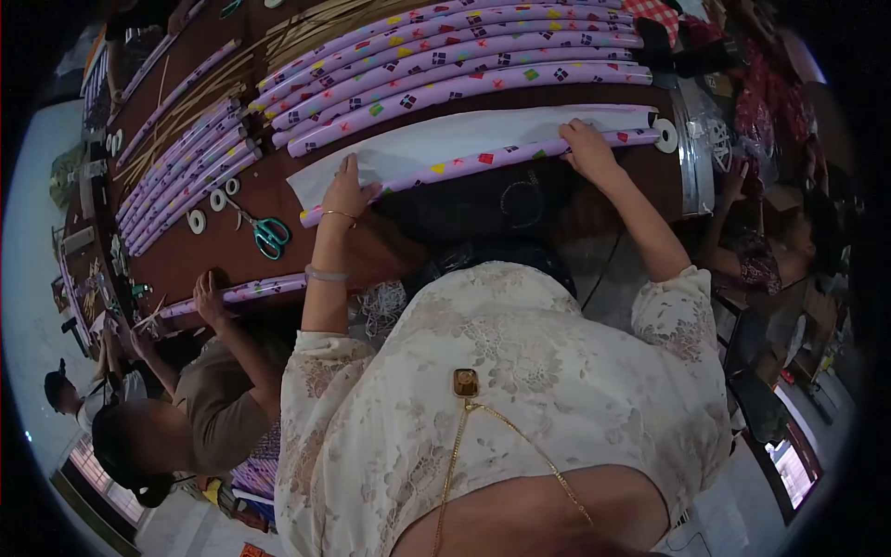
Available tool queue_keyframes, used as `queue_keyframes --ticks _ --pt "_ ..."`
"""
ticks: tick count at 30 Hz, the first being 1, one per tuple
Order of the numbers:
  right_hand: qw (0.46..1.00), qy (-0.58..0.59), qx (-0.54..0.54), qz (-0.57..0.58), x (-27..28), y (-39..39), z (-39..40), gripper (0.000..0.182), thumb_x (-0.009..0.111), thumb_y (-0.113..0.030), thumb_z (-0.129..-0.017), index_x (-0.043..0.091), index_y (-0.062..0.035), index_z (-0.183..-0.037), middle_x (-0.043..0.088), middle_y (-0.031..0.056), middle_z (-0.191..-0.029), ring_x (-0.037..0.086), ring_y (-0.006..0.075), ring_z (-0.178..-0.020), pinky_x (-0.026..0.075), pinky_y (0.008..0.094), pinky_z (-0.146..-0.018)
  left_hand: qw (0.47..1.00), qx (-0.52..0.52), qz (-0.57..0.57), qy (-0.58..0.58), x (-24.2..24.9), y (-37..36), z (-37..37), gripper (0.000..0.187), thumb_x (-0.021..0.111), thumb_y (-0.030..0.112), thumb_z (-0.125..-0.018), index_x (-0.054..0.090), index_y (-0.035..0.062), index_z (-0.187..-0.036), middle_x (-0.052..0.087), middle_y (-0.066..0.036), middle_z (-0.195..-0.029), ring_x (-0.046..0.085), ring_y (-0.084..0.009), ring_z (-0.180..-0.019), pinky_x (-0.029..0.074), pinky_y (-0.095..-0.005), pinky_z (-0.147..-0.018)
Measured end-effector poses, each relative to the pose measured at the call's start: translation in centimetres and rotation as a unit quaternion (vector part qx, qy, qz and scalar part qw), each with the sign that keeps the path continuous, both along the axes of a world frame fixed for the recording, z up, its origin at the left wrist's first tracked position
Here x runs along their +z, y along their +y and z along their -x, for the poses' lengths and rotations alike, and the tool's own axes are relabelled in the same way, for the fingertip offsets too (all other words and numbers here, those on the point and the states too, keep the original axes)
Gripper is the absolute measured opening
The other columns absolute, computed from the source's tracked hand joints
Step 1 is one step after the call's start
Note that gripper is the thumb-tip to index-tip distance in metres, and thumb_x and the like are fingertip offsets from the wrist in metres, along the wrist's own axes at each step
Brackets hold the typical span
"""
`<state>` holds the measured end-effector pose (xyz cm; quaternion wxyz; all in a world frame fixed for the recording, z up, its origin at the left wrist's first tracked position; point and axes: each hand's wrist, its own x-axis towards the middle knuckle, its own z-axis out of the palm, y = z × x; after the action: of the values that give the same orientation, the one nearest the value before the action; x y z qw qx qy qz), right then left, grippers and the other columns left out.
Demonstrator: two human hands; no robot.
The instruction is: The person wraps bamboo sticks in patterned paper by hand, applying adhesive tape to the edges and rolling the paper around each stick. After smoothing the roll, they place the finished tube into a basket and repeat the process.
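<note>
A sheet of purple patterned wrapping paper lies partly rolled at the table's front edge. Its rolled part forms a long tube (pixel 464 167), and the white underside (pixel 436 141) of the loose part spreads behind it. My left hand (pixel 345 197) curls over the tube near its left end, fingertips towards the white side. Further right, my right hand (pixel 587 148) grips the same tube, with its fingers bent over the top. Just beyond the tube's right end sits a white tape roll (pixel 665 136). What lies under my palms is hidden.
Several finished purple rolls (pixel 464 88) lie behind the sheet, with more rolls (pixel 181 186) to the left. Teal scissors (pixel 271 239) and white tape rolls (pixel 196 221) rest at left. Thin brown strips (pixel 200 97) lie further back. A co-worker's hand (pixel 210 299) touches another roll (pixel 264 289).
</note>
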<state>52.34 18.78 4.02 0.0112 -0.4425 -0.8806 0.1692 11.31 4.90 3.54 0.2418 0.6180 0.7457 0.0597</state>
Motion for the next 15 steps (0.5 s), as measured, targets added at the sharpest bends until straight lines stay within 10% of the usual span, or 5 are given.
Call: queue_keyframes --ticks 15 --pt "0.998 0.04 -0.035 0.013 -0.9 -0.4 -0.6 0.034 0.068 -0.001 -0.066 0.05 -0.0024 -0.094 0.043 0.0161 -0.096 0.046 0.035 -0.091 0.042 0.0426 -0.075 0.997 -0.048 -0.067 -0.012 0.6 -1.7 -0.4 0.029 0.066 0.026 -0.07 0.051 0.0104 -0.09 0.051 -0.01 -0.107 0.054 -0.0355 -0.091 0.048 -0.0432 -0.066"
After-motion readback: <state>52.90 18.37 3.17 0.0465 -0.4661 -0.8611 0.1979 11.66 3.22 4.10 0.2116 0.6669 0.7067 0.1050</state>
